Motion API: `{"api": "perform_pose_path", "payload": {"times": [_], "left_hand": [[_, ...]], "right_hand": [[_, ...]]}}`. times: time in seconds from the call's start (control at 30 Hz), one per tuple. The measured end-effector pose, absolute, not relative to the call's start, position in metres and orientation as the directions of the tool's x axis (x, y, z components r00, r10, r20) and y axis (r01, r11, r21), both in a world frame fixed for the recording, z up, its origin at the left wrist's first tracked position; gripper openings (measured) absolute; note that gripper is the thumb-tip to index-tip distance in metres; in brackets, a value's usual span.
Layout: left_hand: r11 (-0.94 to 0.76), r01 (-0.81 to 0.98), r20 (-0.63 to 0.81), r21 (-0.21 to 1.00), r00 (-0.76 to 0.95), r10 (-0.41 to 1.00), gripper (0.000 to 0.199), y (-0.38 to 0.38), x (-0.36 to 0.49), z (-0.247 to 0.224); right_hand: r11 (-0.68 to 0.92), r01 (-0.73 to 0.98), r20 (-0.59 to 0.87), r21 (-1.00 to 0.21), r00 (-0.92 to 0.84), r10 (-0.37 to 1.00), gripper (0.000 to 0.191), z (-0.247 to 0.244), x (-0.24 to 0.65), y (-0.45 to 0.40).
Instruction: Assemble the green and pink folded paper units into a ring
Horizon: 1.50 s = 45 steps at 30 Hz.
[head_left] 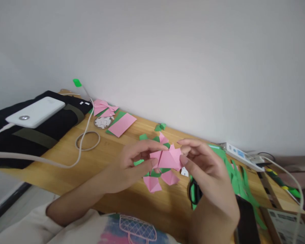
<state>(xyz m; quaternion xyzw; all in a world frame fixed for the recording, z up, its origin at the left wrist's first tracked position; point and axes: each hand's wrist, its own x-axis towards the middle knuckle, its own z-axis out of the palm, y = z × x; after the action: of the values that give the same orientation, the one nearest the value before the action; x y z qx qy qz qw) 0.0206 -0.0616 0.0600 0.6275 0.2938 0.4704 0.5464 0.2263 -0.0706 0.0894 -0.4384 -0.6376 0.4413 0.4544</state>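
Between my two hands, above the wooden table, is a folded pink paper piece (169, 158) with pointed corners. My left hand (136, 162) pinches its left end between thumb and fingers. On the other end, the thumb and fingertips of my right hand (208, 169) close on the paper's right edge. Beneath lie folded pink paper pieces (152, 183) and green paper pieces, partly hidden by my hands. A small folded green piece (160, 127) sits farther back. Black-handled scissors (194, 191) lie beside my right hand, partly covered by it.
At the left, a white power bank (37, 111) rests on a black bag (12, 144), its white cable looping over the table. Pink paper sheets (122, 124) lie by a dish of white bits (103, 122). A power strip (244, 156) and green paper strips (237, 179) are at right.
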Motion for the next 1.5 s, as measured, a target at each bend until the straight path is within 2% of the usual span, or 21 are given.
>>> {"api": "perform_pose_path", "payload": {"times": [0.2,0.27,0.33,0.4,0.47,0.53,0.6,0.67,0.77,0.9,1.0,1.1,1.2,1.33,1.4,1.5], "left_hand": [[-0.197,-0.195,0.259,0.961,0.377,0.889,0.026,-0.06,0.022,0.06],[-0.249,-0.147,0.286,0.957,0.36,0.888,0.026,-0.059,0.023,0.059],[-0.369,-0.038,0.36,0.929,0.332,0.872,0.025,-0.058,0.024,0.061],[-0.545,0.151,0.487,0.825,0.298,0.821,0.026,-0.056,0.026,0.063],[-0.685,0.368,0.618,0.629,0.299,0.727,0.027,-0.055,0.028,0.065],[-0.748,0.52,0.71,0.412,0.331,0.621,0.026,-0.054,0.03,0.066],[-0.772,0.58,0.769,0.261,0.359,0.53,0.023,-0.053,0.033,0.065],[-0.79,0.581,0.798,0.197,0.373,0.473,0.021,-0.052,0.034,0.064],[-0.805,0.539,0.793,0.25,0.362,0.489,0.022,-0.053,0.035,0.063],[-0.701,0.431,0.682,0.568,0.231,0.694,0.022,-0.053,0.034,0.064],[-0.523,0.213,0.513,0.825,0.105,0.852,0.016,-0.051,0.034,0.065],[-0.365,0.008,0.363,0.931,0.071,0.929,0.015,-0.046,0.031,0.066],[-0.361,-0.022,0.362,0.932,0.088,0.928,0.012,-0.042,0.027,0.068],[-0.5,0.151,0.497,0.853,0.062,0.866,0.016,-0.043,0.024,0.068],[-0.607,0.316,0.63,0.729,0.037,0.776,0.018,-0.043,0.025,0.065],[-0.696,0.554,0.797,0.457,0.093,0.597,0.022,-0.044,0.028,0.059]], "right_hand": [[0.26,0.215,0.227,-0.941,-0.17,0.959,0.017,0.089,0.225,-0.069],[0.277,0.259,0.244,-0.925,-0.153,0.958,0.017,0.089,0.225,-0.069],[0.294,0.296,0.259,-0.909,-0.154,0.954,0.018,0.09,0.226,-0.069],[0.33,0.321,0.286,-0.888,-0.177,0.942,0.02,0.09,0.225,-0.069],[0.394,0.4,0.34,-0.827,-0.202,0.918,0.024,0.09,0.225,-0.068],[0.467,0.535,0.406,-0.704,-0.238,0.883,0.034,0.089,0.223,-0.067],[0.53,0.635,0.462,-0.563,-0.29,0.838,0.037,0.087,0.222,-0.064],[0.578,0.664,0.508,-0.475,-0.329,0.796,0.03,0.086,0.221,-0.062],[0.612,0.685,0.584,-0.395,-0.327,0.743,0.022,0.087,0.22,-0.06],[0.631,0.721,0.66,-0.287,-0.328,0.676,0.015,0.087,0.22,-0.061],[0.651,0.719,0.682,-0.242,-0.351,0.641,0.012,0.087,0.219,-0.062],[0.673,0.703,0.707,-0.23,-0.354,0.612,0.015,0.086,0.219,-0.064],[0.678,0.696,0.709,-0.238,-0.353,0.611,0.018,0.087,0.219,-0.066],[0.674,0.649,0.65,-0.353,-0.349,0.676,0.022,0.09,0.22,-0.068],[0.674,0.588,0.617,-0.447,-0.343,0.708,0.025,0.091,0.22,-0.07],[0.595,0.557,0.547,-0.58,-0.276,0.79,0.038,0.09,0.219,-0.071]]}}
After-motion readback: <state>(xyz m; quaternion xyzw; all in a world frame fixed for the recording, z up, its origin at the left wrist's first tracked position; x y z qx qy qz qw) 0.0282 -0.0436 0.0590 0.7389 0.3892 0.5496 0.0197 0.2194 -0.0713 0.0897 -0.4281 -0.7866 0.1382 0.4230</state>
